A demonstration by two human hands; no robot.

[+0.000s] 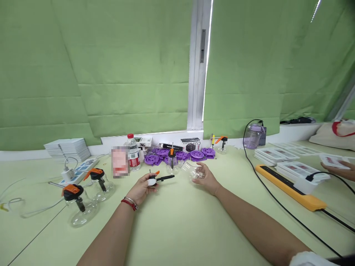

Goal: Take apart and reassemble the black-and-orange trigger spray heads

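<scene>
Over the mid-table, just beyond the near edge, L hand [142, 188] is pinching a lever head [160, 180] btwn thumb & fingers; its black stem is pointing R, toward the other hand. R hand [206, 179] is curling its thumb & fingers around a clear btl [195, 171]. This btl is lying tilted in the grasp, w/ no head on it. Head & btl are facing each other w/ a gap btwn; they are not touching.

Status (judged from layout): the held pair is showing as unjoined, i.e. head not yet seated. Four similar units are standing w/ heads fitted, so these are looking done: front-L unit [80, 205], second L unit [102, 184], centre unit [172, 162] just behind the hands, & rear unit [222, 144] near the wall. Whether each head is fully tightened: can't tell. The only unfitted btl showing is the one in R hand.

Outward, behind centre unit: purple round parts [196, 155] are lying in a row, w/ a printed box [190, 145] standing behind. To the L, a red-capped water btl [134, 157] is standing beside a blurred-out item [120, 162]. To the R, a yellow power strip [291, 188] is lying near card stacks [296, 169]. At far R, a co-worker's hand [345, 171] is holding a printed card [332, 161].
</scene>
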